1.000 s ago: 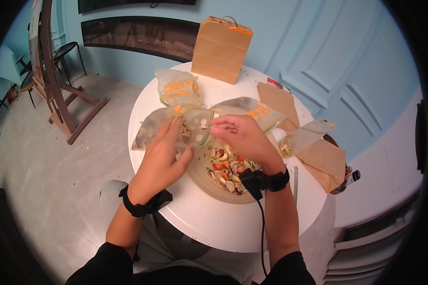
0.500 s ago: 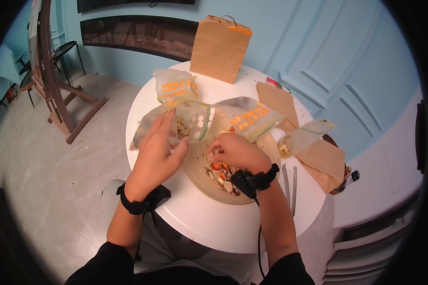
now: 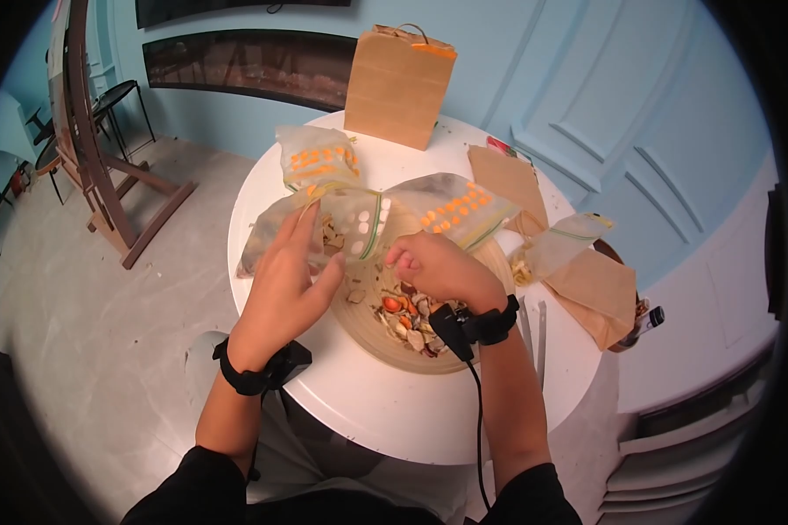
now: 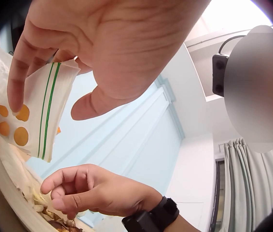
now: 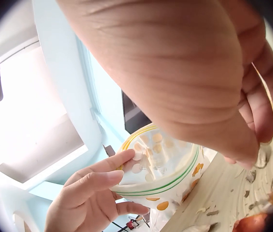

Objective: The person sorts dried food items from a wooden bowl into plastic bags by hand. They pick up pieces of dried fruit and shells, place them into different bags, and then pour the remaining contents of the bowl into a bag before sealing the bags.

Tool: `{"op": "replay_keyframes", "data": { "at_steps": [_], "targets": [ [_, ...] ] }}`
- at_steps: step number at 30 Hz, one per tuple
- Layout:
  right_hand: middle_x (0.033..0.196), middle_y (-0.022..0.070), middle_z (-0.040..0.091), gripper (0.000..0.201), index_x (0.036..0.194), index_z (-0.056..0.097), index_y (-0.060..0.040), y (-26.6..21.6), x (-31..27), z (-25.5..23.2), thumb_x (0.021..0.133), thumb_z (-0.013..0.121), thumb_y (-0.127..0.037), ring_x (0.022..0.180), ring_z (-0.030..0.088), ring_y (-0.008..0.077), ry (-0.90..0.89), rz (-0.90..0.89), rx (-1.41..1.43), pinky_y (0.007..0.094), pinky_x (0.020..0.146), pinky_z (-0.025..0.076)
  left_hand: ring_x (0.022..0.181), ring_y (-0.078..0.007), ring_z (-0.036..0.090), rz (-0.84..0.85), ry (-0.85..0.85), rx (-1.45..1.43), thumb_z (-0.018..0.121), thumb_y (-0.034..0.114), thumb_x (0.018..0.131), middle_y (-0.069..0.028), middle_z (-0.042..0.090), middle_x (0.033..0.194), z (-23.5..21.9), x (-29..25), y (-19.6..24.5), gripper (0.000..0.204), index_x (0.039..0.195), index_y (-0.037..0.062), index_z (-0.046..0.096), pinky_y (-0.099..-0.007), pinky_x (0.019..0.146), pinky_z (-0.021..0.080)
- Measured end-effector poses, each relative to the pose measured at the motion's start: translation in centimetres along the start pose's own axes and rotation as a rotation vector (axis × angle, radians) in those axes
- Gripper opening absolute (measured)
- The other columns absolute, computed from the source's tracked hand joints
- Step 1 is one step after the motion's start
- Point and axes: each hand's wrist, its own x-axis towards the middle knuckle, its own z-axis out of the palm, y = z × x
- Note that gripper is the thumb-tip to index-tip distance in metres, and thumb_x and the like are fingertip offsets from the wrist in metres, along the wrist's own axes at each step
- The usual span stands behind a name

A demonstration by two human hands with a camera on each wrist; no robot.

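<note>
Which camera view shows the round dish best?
The head view: much of the dish shows, with its near rim. The left wrist view catches only one side; the right wrist view, a close patch of surface.

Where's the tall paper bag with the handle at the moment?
In the head view, the tall paper bag stands at the far edge of the table, just right of the rearmost zip bag.

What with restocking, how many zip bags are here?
4 zip bags: one back left on the table, one by the left hand, one at the bowl's far edge, one to its right. Others may hide.
</note>
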Motion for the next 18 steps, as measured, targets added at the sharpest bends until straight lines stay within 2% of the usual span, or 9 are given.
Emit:
{"op": "replay_keyframes", "data": {
  "at_steps": [3,6,9,11,14,18],
  "targets": [
    [0.089,0.0126,0.073,0.022,0.108,0.07,0.0009,0.2,0.1,-0.1,0.089,0.067,-0.01,0.081,0.07,0.0223,0.024,0.008,0.002,0.0336,0.075,0.055,0.082,-0.0303,0.064,0.003,-0.023,0.014,0.064,0.015,0.09,-0.0219,0.059,0.119,-0.3,0.0,0.0,0.063,0.144,-0.0102,0.044,-0.0358,0.07,0.054],
    [0.088,0.0129,0.072,0.023,0.108,0.07,0.0014,0.7,-0.1,-0.2,0.09,0.069,-0.012,0.081,0.07,0.0216,0.087,0.04,-0.012,0.0334,0.075,0.055,0.101,-0.0253,0.066,-0.019,-0.051,0.024,0.067,0.012,0.091,-0.02,0.057,0.132,-0.5,-0.1,-0.3,0.067,0.15,-0.0055,0.04,-0.0326,0.073,0.059],
    [0.087,0.0131,0.073,0.025,0.108,0.07,0.0015,-0.3,-0.9,-1.5,0.089,0.07,-0.015,0.081,0.07,0.0211,0.084,0.094,-0.037,0.0331,0.074,0.055,0.103,-0.0251,0.065,-0.009,-0.037,-0.002,0.067,0.012,0.091,-0.0202,0.056,0.133,-0.8,-0.2,-0.6,0.067,0.15,-0.0054,0.04,-0.0325,0.073,0.059],
    [0.087,0.013,0.073,0.026,0.107,0.07,0.0015,-1.4,-1.5,-2.0,0.089,0.071,-0.018,0.081,0.071,0.0207,0.08,0.092,-0.041,0.0328,0.073,0.055,0.097,-0.0301,0.066,0.044,0.005,-0.038,0.065,0.014,0.09,-0.0242,0.056,0.132,-0.8,0.0,-1.0,0.064,0.145,-0.0102,0.042,-0.034,0.072,0.057],
    [0.089,0.016,0.073,0.022,0.1,0.072,-0.003,-2.0,-1.2,-0.3,0.086,0.07,-0.02,0.086,0.07,0.032,0.012,0.013,0.018,0.0395,0.078,0.055,0.098,-0.0343,0.066,0.041,0.015,-0.073,0.064,0.014,0.09,-0.027,0.055,0.133,-1.0,0.1,-1.2,0.063,0.142,-0.0129,0.043,-0.0363,0.076,0.057],
    [0.087,0.0149,0.072,0.025,0.103,0.071,-0.0015,-1.9,-0.2,2.1,0.088,0.071,-0.022,0.082,0.07,0.0297,-0.043,-0.074,-0.209,0.0378,0.074,0.055,0.104,-0.0383,0.065,0.01,-0.002,-0.089,0.063,0.014,0.089,-0.0285,0.054,0.136,-0.9,0.4,-1.8,0.062,0.142,-0.0134,0.043,-0.0408,0.089,0.055]
  ]
}}
